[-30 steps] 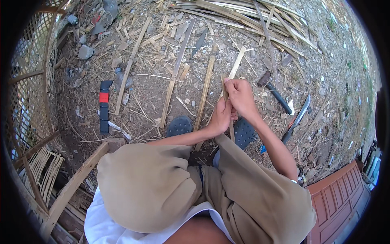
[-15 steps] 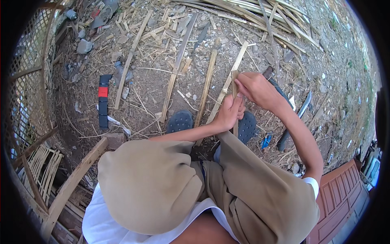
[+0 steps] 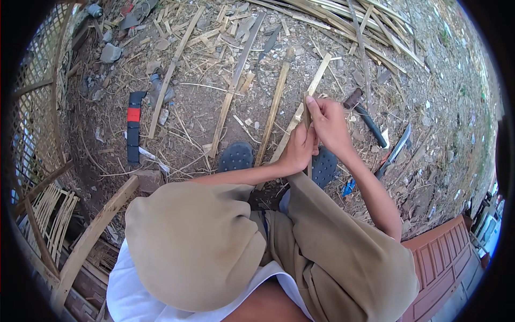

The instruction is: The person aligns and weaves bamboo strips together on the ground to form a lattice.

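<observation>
Between my shoes, I grip a narrow bamboo strip point(image 3: 307, 114) that stands roughly on end. My left hand point(image 3: 299, 150) is closed around its lower part. Higher up, the thumb and fingers of my right hand point(image 3: 328, 122) pinch it near the top. The strip's lower end is partly hidden behind my hand and knee. Just behind it a longer pale bamboo strip point(image 3: 321, 68) slants along the ground. To the right of my right hand lie a hammer point(image 3: 370, 125) with a dark handle and a machete point(image 3: 398, 146) with a bright blade.
More strips point(image 3: 276, 102) lie spread ahead, with a pile of long strips point(image 3: 343, 24) at the far right. A black sheath point(image 3: 133, 129) with a red band rests at left. A wooden beam point(image 3: 96, 236) is near my left knee; a red-brown panel point(image 3: 437, 257) is at lower right.
My right hand has turned, its thumb now against the top of the strip, and its elbow has come inward. The hammer and machete show more fully. My left hand keeps its grip.
</observation>
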Action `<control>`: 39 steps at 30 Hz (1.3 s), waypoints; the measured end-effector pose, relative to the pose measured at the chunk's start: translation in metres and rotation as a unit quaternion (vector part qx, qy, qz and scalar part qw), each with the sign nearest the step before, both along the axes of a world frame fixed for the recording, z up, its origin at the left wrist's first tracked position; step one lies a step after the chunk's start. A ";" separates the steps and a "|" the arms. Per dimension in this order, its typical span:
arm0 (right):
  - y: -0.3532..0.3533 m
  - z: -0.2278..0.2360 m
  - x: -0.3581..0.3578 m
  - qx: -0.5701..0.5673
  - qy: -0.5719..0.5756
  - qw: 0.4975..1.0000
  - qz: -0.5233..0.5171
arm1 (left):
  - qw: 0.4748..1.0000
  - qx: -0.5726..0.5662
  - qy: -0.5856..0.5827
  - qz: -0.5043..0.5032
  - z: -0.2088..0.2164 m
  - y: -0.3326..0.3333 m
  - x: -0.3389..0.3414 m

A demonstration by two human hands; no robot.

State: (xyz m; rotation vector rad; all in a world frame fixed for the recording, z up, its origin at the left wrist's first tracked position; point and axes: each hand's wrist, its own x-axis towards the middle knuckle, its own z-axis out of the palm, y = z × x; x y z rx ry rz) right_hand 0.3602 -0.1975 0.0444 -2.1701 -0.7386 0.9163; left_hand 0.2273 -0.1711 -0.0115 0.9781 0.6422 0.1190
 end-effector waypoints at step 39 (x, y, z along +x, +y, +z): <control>-0.032 -0.007 -0.011 0.087 0.017 0.996 -0.017 | 0.992 0.111 -0.007 -0.051 0.015 -0.003 -0.002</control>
